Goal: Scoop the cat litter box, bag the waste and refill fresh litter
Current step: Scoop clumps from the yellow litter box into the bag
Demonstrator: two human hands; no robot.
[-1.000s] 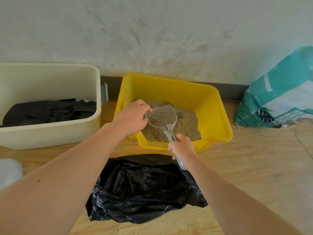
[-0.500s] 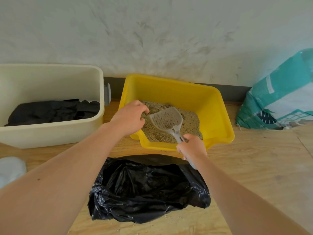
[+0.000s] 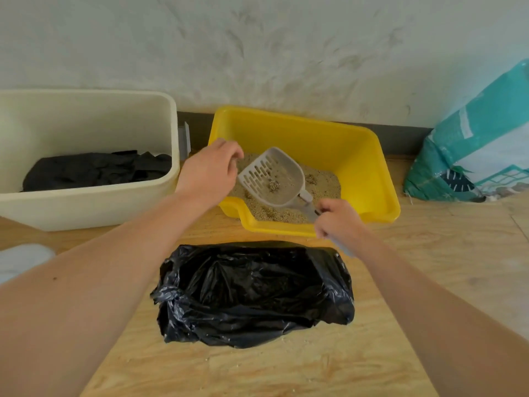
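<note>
My right grip [image 3: 339, 222] is clamped around the handle of the grey scoop [image 3: 274, 179], just above the near rim of the yellow litter box [image 3: 380, 179]. From this grip the scoop bowl goes up and to the left. It is lifted over the litter [image 3: 323, 181] and carries a small clump [image 3: 273, 185] and some grains. My left grip [image 3: 210, 174] is just left of the scoop bowl, with fingers curled down over the left rim of the box. I cannot tell if they really hold the rim, because the hand hides it. The black waste bag [image 3: 252, 293] lies crumpled on the wooden floor [image 3: 429, 267], nearer to me than both grips, between my forearms. Left of my left grip stands a cream bin [image 3: 86, 210] with black material [image 3: 94, 170] inside. Well right of my right grip is a teal and white sack [image 3: 481, 144].
</note>
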